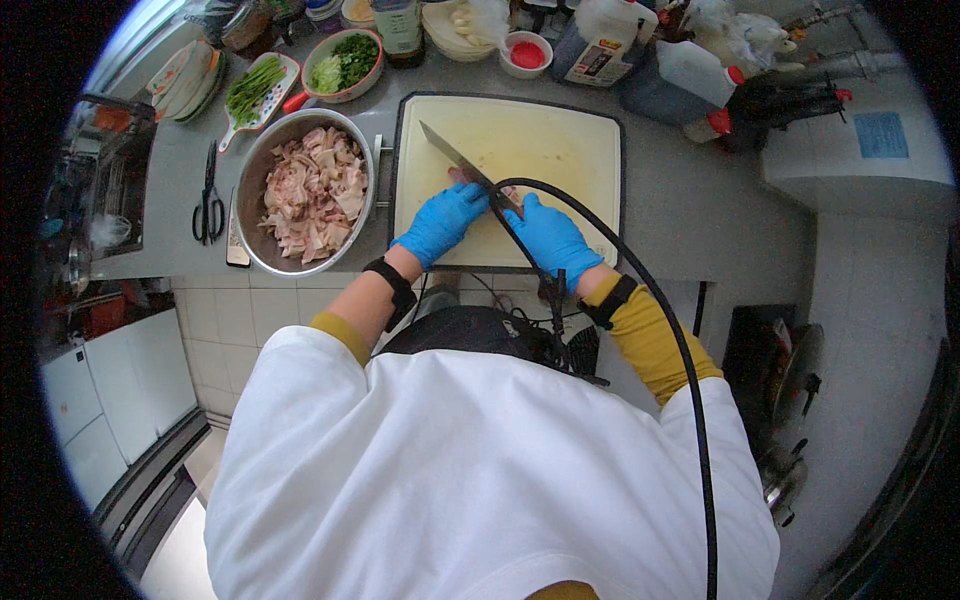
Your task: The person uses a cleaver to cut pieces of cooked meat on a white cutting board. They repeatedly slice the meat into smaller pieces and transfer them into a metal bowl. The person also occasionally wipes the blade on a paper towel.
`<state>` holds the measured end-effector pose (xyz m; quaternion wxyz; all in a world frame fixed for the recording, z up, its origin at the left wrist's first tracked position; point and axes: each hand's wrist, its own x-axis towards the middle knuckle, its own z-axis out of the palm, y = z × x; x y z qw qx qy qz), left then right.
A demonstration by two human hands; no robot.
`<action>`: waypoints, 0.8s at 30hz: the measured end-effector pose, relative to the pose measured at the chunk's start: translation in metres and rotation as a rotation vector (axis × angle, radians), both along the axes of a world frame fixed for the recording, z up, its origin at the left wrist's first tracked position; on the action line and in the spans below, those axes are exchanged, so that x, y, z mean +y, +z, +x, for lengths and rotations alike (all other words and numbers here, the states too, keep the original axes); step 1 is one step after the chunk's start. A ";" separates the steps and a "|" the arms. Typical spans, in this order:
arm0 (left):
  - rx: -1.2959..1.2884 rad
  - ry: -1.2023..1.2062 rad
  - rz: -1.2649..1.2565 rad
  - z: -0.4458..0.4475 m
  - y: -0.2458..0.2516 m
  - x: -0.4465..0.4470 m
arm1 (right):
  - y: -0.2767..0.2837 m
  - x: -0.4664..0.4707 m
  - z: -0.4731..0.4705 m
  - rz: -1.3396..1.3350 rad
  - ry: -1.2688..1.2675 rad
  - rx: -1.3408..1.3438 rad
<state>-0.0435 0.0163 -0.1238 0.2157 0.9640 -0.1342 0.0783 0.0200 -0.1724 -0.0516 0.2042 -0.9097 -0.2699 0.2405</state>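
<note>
My right hand (553,238), in a blue glove, grips the handle of a kitchen knife (452,152), whose long blade points up and left over the pale cutting board (540,135). Beside the blade, the curled fingers of my left hand (444,222), gloved in blue too, hold down a piece of raw meat (457,175). Most of that piece is hidden by the hand and knife. More meat (513,195) shows in part between the blade and my right hand. Left of the board, a metal bowl (251,161) holds a heap of sliced raw meat (315,195).
Black scissors (208,210) and a phone (237,251) lie left of the bowl. Behind stand a dish of green stalks (255,90), a bowl of chopped greens (345,66), a small red-filled bowl (527,55) and large jugs (607,41). A black cable (637,255) crosses the view.
</note>
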 end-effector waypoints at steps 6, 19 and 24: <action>0.106 0.032 -0.041 0.000 -0.010 0.003 | 0.017 -0.054 -0.015 -0.013 -0.066 0.177; -0.019 -0.015 0.113 -0.009 -0.003 -0.002 | -0.012 -0.036 -0.006 -0.019 -0.074 -0.002; -0.065 0.047 0.110 -0.012 -0.015 -0.008 | -0.019 -0.034 -0.014 -0.039 -0.188 0.036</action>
